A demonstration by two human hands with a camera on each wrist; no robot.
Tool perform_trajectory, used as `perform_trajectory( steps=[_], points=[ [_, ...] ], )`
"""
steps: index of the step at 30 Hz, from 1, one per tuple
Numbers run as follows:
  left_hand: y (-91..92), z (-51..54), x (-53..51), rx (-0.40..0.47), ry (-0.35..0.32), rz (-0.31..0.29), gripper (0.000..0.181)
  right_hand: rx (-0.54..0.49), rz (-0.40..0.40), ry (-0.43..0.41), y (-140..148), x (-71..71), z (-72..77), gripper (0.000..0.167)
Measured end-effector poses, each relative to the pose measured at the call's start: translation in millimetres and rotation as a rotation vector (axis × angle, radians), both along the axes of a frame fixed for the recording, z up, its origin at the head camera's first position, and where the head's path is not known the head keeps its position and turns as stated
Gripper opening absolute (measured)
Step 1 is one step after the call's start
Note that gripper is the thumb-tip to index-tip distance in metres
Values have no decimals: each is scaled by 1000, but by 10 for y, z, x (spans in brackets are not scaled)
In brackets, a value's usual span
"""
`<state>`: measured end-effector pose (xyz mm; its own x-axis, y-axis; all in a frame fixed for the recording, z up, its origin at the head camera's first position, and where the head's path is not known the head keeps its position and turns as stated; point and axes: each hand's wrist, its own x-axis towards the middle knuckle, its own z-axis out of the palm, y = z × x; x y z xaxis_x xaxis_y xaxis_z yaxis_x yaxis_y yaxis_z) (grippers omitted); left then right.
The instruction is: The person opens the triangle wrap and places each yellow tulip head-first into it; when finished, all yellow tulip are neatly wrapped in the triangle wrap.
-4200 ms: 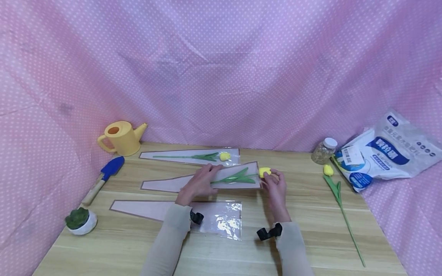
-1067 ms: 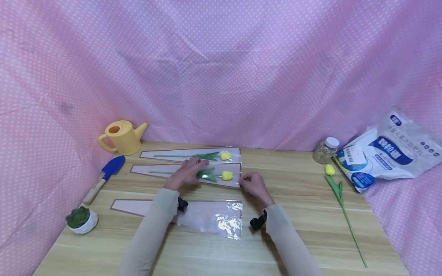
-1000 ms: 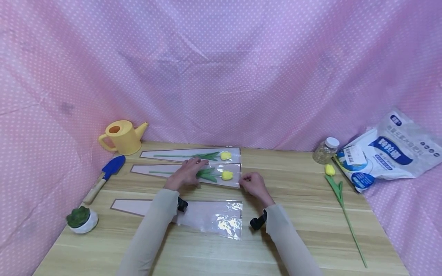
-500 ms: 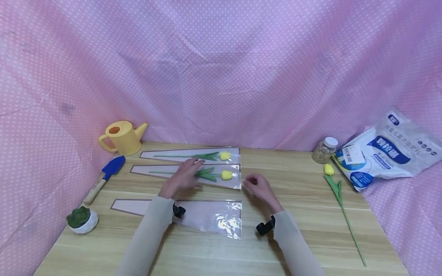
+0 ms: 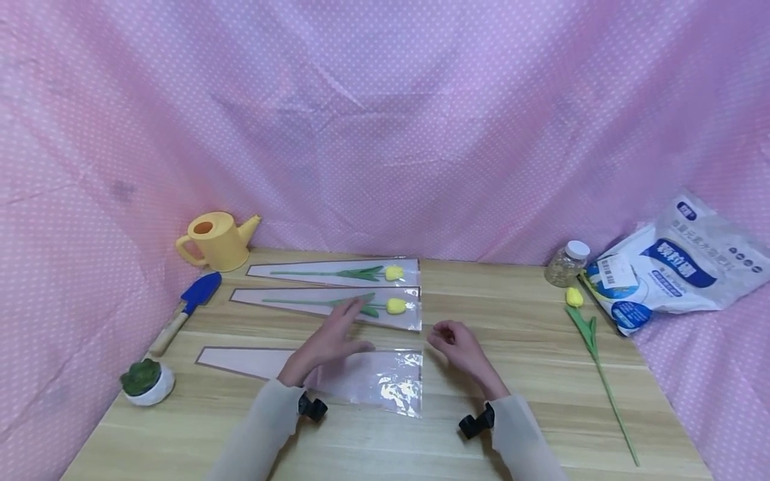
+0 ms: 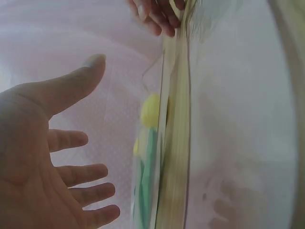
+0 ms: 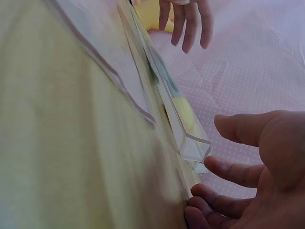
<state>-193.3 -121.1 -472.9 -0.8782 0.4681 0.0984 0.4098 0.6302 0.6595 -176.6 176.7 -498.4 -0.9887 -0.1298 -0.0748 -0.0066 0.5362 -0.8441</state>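
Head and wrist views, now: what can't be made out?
- Head: part of the nearest tapered, brown-edged clear sleeve, behind the left hand; fine print on the white-and-blue bag, too small.
- Left wrist: most of the right hand, cut off by the top edge.
- Right wrist: most of the yellow watering can, likewise.

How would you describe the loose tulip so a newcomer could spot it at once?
In the head view, find the big printed bag at the right of the wooden table. Just on the near side of the jar beside it, the yellow tulip lies, green stem running toward the camera. The other two tulips lie inside sleeves; this one is bare.
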Motion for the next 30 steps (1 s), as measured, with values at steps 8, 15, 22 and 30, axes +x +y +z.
perform_trajectory(
  steps=[8, 15, 22, 30],
  points=[
    [156, -2, 151, 47, -48, -60, 90, 14, 1, 25, -26, 216, -20, 35],
    [283, -28, 320, -7, -90, -110, 91, 39, 17, 20, -40, 296, -26, 40],
    [380, -48, 487, -60, -118, -164, 87, 58, 99, 50, -24, 370, -31, 50],
    [405, -73, 615, -188, -86, -228, 86, 141, 218, 39, -3, 513, -31, 76]
  ],
)
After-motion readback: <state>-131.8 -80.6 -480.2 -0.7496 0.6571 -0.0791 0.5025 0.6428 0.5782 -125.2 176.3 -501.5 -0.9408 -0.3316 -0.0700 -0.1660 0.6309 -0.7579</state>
